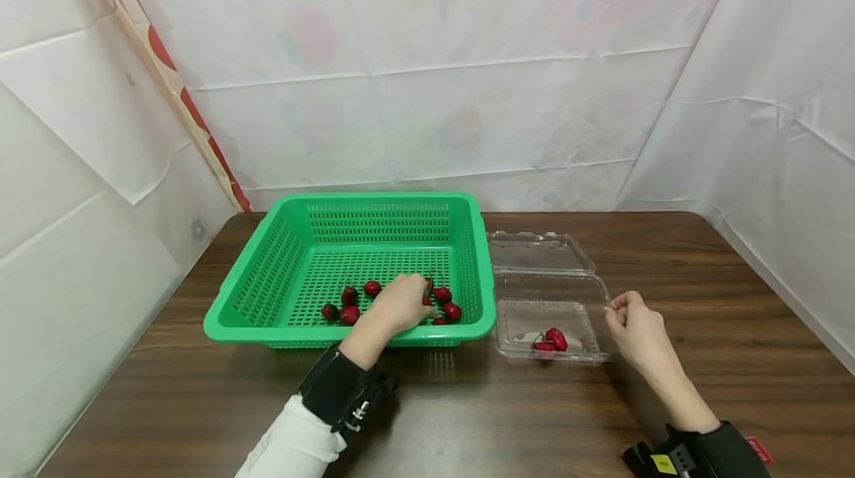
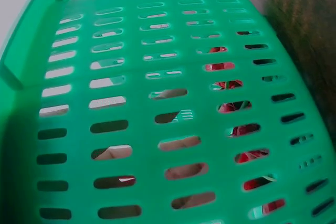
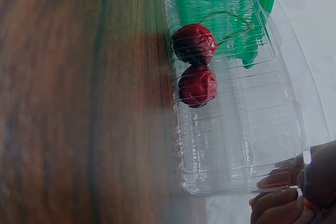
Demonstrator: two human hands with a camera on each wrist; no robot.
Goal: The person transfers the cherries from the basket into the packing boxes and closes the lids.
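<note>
In the head view my left hand [image 1: 401, 301] reaches down over the near wall of a green basket [image 1: 294, 332], its fingers bent among dark red cherries [image 1: 451, 312]. A cherry shows right at the thumb and fingertips; whether they grip it I cannot tell. Through the basket's slots, the left wrist view gives only slivers of that hand and some red fruit. My right hand [image 1: 636, 331] pinches the right rim of a clear plastic clamshell box [image 1: 517, 309], whose lid [image 1: 539, 253] lies folded back. Two wrinkled cherries [image 3: 195, 44], one with a green stem, rest inside the box.
The basket and box stand side by side on a dark wood table [image 1: 461, 418]. More cherries [image 1: 349, 315] lie left of the left hand in the basket. White sheeting [image 1: 401, 122] hangs behind the table and along both sides.
</note>
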